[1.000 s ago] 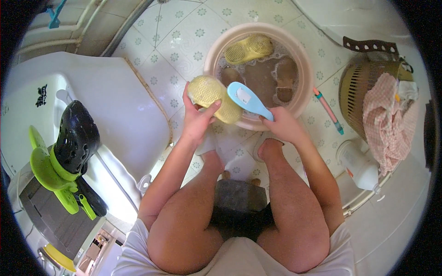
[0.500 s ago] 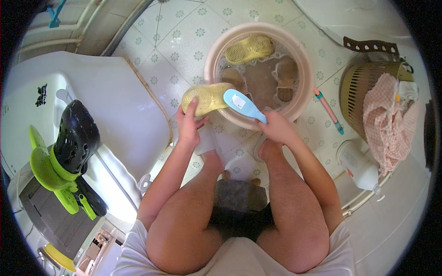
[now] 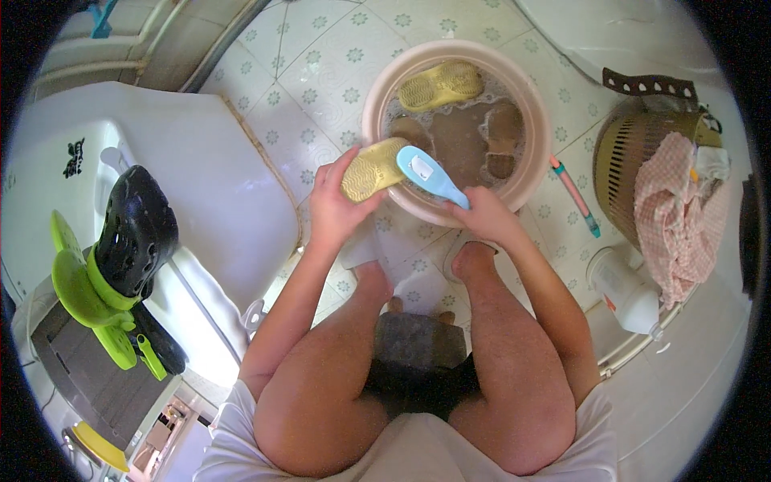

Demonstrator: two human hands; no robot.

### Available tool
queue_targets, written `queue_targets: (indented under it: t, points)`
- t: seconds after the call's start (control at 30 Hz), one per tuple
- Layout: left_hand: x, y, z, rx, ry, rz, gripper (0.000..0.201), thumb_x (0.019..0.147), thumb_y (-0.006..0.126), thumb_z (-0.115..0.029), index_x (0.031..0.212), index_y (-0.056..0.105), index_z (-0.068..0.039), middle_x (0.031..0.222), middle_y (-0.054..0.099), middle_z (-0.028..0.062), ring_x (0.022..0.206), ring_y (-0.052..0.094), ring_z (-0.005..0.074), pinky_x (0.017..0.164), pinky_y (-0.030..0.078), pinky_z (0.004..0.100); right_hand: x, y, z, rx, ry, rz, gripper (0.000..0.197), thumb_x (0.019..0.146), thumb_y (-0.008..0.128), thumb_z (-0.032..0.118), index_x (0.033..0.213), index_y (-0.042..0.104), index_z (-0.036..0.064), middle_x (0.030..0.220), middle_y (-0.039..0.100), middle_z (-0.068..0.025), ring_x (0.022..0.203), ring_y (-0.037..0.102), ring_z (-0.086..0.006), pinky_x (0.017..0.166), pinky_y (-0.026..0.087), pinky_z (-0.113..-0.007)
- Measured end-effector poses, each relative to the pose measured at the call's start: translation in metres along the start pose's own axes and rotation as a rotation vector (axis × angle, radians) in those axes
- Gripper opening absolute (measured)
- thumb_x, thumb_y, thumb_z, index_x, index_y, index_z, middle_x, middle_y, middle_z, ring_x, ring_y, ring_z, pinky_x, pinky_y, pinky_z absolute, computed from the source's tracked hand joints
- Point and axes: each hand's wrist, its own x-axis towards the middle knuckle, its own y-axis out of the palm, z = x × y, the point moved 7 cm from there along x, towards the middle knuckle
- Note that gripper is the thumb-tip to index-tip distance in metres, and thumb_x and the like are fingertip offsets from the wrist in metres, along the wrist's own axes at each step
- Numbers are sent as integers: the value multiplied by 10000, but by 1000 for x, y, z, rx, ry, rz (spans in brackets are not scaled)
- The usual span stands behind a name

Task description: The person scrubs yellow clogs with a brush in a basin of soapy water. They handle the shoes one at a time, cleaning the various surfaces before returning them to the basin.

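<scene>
Over the near-left rim of the pale pink basin (image 3: 542, 136), a yellow shoe (image 3: 371, 172) is held with its tread facing up, the left hand (image 3: 331, 207) clasping its near-left end between fingers and thumb. From there its long axis slants toward the basin's far right. At the basin's near edge, the right hand (image 3: 491, 217) is curled round the handle of a blue brush (image 3: 438, 181), which points far-left, crosswise to the shoe, its head overlapping the shoe's right end; bristle contact is hidden.
</scene>
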Motion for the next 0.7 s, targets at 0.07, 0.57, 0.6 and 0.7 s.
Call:
queue_targets:
  t: [0.07, 0.57, 0.6, 0.7]
  points:
    - [0, 0, 0, 19, 12, -2, 800, 634, 920, -272, 1357, 612, -123, 1224, 649, 162, 1146, 630, 325, 1001, 511, 427, -6, 5, 0, -5, 16, 19, 510, 943, 677, 446, 1016, 694, -58, 769, 684, -190, 715, 665, -272, 679, 502, -423]
    - [1, 3, 8, 98, -41, 18, 814, 633, 917, -313, 1346, 575, -123, 1204, 649, 185, 1116, 647, 354, 961, 530, 448, 16, 22, 45, 194, -84, 49, 590, 1032, 532, 487, 1014, 677, -85, 759, 663, -186, 729, 598, -214, 721, 491, -409]
    - [0, 3, 9, 96, -47, 27, 824, 635, 917, -314, 1357, 570, -123, 1202, 646, 190, 1104, 652, 356, 959, 531, 449, 1, 27, 35, 205, -103, 54, 601, 1030, 531, 494, 1005, 672, -90, 750, 654, -182, 730, 598, -208, 719, 490, -409]
    - [-2, 10, 5, 82, -24, 37, 849, 645, 911, -318, 1389, 549, -128, 1189, 645, 195, 1093, 658, 359, 958, 532, 450, -13, 39, 8, 251, -98, 41, 615, 1029, 527, 503, 992, 665, -95, 736, 639, -176, 732, 596, -196, 714, 488, -408]
